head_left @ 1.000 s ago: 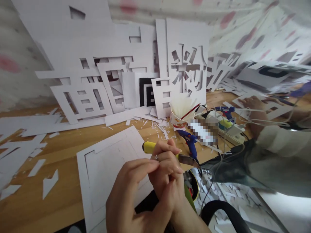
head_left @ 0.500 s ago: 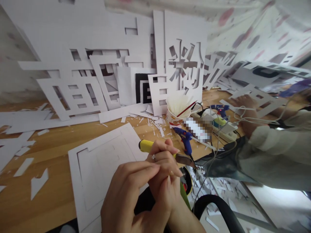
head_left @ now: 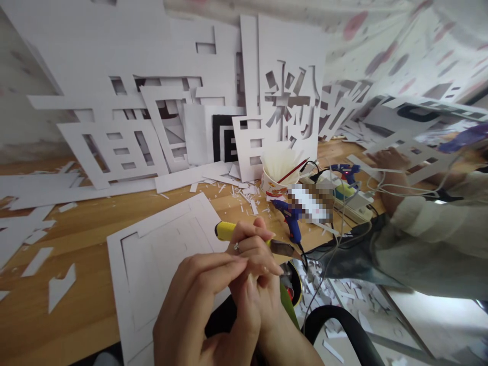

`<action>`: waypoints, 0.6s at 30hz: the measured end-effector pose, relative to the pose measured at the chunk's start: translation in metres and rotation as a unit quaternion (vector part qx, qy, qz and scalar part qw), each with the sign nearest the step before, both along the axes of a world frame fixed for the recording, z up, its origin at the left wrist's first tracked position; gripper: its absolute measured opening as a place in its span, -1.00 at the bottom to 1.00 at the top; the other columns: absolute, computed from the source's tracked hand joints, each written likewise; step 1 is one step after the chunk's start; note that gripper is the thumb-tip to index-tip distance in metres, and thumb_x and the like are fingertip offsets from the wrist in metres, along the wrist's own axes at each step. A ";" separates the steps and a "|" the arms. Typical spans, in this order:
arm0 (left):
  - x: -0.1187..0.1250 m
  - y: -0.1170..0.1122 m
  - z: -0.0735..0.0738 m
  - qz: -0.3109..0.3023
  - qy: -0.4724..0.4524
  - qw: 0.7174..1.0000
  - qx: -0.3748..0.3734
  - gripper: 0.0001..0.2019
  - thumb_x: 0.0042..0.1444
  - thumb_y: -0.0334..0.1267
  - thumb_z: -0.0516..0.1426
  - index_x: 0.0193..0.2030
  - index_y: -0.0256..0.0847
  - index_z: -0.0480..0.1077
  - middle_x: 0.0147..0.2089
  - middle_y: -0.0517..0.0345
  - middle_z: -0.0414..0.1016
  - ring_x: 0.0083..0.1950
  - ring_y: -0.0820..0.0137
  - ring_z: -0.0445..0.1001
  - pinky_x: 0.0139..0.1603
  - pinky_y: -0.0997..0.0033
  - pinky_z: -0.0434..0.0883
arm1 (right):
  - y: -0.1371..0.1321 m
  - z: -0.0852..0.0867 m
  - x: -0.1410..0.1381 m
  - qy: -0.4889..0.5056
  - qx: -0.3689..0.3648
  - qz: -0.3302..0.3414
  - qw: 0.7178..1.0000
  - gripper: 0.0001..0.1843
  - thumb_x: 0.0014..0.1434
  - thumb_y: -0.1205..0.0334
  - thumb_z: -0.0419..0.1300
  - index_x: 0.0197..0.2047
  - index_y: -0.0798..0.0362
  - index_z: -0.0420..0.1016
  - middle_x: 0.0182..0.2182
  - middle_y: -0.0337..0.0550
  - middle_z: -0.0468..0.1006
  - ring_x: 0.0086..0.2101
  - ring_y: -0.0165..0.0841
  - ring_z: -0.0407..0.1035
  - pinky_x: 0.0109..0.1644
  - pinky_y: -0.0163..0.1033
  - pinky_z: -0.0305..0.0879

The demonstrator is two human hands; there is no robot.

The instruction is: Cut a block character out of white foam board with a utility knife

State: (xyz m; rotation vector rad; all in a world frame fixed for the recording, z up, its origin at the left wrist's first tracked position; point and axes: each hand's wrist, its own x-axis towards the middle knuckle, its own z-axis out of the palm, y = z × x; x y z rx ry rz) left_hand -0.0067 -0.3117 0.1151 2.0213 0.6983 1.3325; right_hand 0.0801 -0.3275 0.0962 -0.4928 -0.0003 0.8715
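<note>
My right hand, with a ring on one finger, is closed around a yellow utility knife. Its blade points right, out past the fingers. My left hand presses against the right one, with its fingers bent together and the thumb close by. What may lie between the fingertips is hidden. Below and to the left of both hands lies a white foam board marked with pencil lines, with a cut along its upper left corner.
White cut-out boards lean at the back. A paper cup of glue sticks, a blue glue gun and a power strip stand to the right. A co-worker's hand holds a cut board. Scraps lie on the table.
Both my hands and the knife have shifted slightly left, still pressed together. The co-worker's hand and cut board have moved a little. The foam board stays in place.
</note>
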 end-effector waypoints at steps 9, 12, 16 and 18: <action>-0.005 0.008 -0.005 -0.006 0.009 1.000 0.006 -0.81 0.18 -0.46 0.17 -0.16 -0.07 0.51 -0.20 0.21 0.60 -0.23 0.37 0.59 -0.22 0.37 0.57 | 0.005 -0.001 0.003 0.001 -0.011 0.041 0.999 -0.68 0.33 0.36 0.01 -0.49 0.09 0.20 -0.82 -0.74 -0.15 -0.76 -0.70 -0.47 -0.57 -0.62 -0.39; -0.004 0.010 -0.004 -0.001 0.000 1.000 0.027 -0.80 0.17 -0.49 0.17 -0.17 -0.10 0.50 -0.21 0.22 0.59 -0.22 0.40 0.58 -0.25 0.41 0.54 | 0.007 -0.003 0.004 0.023 0.003 0.055 0.998 -0.63 0.39 0.34 0.00 -0.49 0.07 0.18 -0.81 -0.70 -0.15 -0.76 -0.68 -0.45 -0.61 -0.63 -0.34; -0.008 0.014 -0.004 0.033 -0.007 0.999 0.038 -0.82 0.18 -0.51 0.19 -0.19 -0.14 0.51 -0.21 0.23 0.57 -0.20 0.41 0.55 -0.22 0.40 0.50 | 0.009 -0.006 0.003 0.062 0.022 0.062 0.996 -0.62 0.43 0.30 -0.01 -0.48 0.07 0.20 -0.81 -0.67 -0.13 -0.75 -0.65 -0.45 -0.65 -0.63 -0.40; -0.012 0.017 -0.008 0.044 -0.011 0.997 0.057 -0.81 0.18 -0.53 0.20 -0.18 -0.15 0.51 -0.21 0.23 0.56 -0.19 0.42 0.53 -0.19 0.39 0.48 | 0.010 -0.008 0.003 0.081 0.032 0.058 0.994 -0.62 0.44 0.30 -0.01 -0.48 0.07 0.22 -0.81 -0.68 -0.10 -0.75 -0.64 -0.45 -0.65 -0.63 -0.41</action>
